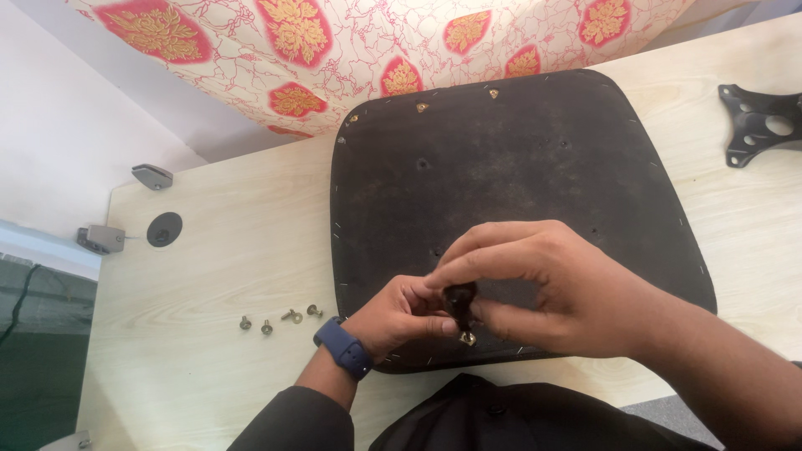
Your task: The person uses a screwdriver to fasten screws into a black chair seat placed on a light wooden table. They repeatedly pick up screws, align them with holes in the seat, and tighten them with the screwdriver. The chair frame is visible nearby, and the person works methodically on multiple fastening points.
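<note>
A black chair seat pad (518, 175) lies underside up on the pale wooden table (217, 250). Both hands meet over its near edge. My right hand (551, 284) pinches a small black part (459, 299) between thumb and fingers, with a brass-coloured screw (469, 337) just below it at the pad's edge. My left hand (399, 316), with a blue watch on its wrist, holds the same black part from the left side. What the part is fixed to is hidden by my fingers.
Several loose brass-coloured screws (280, 320) lie on the table left of the pad. A black metal bracket plate (762, 124) rests at the far right. A round black cable grommet (164, 229) and grey desk brackets (102, 239) sit at the left edge. Patterned cloth (376, 42) hangs behind.
</note>
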